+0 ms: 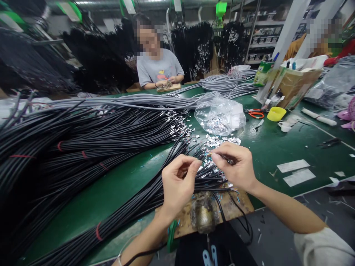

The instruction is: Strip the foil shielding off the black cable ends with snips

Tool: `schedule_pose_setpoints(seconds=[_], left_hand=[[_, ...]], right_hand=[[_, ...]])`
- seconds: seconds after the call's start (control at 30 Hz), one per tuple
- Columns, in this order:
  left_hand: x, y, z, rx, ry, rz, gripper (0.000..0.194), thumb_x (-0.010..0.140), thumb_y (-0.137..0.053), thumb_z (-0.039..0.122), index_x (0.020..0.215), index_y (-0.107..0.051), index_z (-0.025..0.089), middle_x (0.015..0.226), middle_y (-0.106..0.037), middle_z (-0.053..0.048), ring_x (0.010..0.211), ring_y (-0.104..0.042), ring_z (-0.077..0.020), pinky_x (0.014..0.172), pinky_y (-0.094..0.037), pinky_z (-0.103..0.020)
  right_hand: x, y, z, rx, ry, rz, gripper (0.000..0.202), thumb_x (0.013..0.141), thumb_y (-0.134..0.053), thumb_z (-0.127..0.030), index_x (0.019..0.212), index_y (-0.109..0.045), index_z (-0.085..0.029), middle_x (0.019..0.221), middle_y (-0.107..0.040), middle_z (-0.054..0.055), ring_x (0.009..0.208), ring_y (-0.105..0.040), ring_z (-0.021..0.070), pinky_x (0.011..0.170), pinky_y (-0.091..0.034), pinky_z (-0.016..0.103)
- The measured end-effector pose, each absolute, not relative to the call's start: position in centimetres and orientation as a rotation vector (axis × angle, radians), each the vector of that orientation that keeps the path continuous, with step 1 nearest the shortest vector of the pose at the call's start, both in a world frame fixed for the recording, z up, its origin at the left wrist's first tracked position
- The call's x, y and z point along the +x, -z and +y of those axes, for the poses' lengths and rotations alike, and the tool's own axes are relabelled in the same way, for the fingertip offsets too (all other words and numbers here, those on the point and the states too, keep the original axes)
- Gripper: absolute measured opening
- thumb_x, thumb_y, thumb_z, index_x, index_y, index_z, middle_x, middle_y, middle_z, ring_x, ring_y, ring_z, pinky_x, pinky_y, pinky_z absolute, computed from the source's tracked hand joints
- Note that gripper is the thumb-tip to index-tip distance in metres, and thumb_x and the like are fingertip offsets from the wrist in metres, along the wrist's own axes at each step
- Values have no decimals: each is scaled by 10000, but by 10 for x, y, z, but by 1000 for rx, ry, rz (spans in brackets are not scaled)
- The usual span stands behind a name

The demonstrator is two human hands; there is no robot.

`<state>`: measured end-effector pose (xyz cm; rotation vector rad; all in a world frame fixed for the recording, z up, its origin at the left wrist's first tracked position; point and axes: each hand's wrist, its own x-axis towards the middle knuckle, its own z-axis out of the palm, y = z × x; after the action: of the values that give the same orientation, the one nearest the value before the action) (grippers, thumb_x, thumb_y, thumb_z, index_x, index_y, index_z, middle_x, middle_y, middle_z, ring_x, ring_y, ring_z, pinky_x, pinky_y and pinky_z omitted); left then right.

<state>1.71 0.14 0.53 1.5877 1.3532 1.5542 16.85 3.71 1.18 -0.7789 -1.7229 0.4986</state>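
My left hand [180, 181] is closed, thumb and forefinger pinched round the end of a black cable [204, 156]. My right hand [235, 164] faces it, its fingertips closed at the thin wires [209, 154] that stick out of that end. A small dark object [229, 160] shows inside the right palm; its kind is unclear. Beneath both hands lies a bundle of black cables [149, 192], with silvery foil scraps [213, 142] around their stripped ends. Below the hands, a metal fixture [204, 214] sits on a worn wooden board [238, 207].
More black cable bundles [111, 136] cover the left of the green table [263, 151]. Grey cables [130, 100] cross behind. A clear plastic bag [219, 114], orange-handled scissors [255, 113] and a yellow cup [276, 113] stand beyond. Across the table sits a co-worker [159, 68].
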Motion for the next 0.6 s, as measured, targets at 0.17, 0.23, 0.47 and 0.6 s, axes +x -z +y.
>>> schedule_pose_setpoints(seconds=[0.17,0.23,0.47,0.6], left_hand=[[17,-3,2,1649,-1541,1370,147,807,-610,243,694,-623,149,614,-571,15,544,-498,-82,495,-394,-179],[17,-3,2,1658,-1521,1390,155,808,-610,251,691,-623,150,610,-567,13,539,-486,-84,489,-382,-185],[11,-3,9,1580,-1258,1265,316,851,-529,360,641,-611,137,502,-488,25,436,-381,-70,426,-294,-201],[-5,2,25,1714,-996,1333,385,867,-484,406,673,-683,139,622,-653,-33,604,-577,-139,597,-430,-233]], right_hand=[[171,-6,35,-719,-332,-1756,169,757,-609,-114,878,-688,-201,754,-678,10,647,-594,114,584,-475,255],[171,-6,34,-721,-284,-1767,188,762,-594,-95,896,-678,-197,760,-664,15,655,-587,114,584,-472,253],[179,-18,41,-821,-496,-1713,95,846,-542,-194,843,-637,-186,730,-598,2,601,-520,95,527,-404,234],[186,-23,51,-926,-462,-1476,223,858,-558,-317,674,-557,-190,610,-484,-22,542,-437,90,522,-365,249]])
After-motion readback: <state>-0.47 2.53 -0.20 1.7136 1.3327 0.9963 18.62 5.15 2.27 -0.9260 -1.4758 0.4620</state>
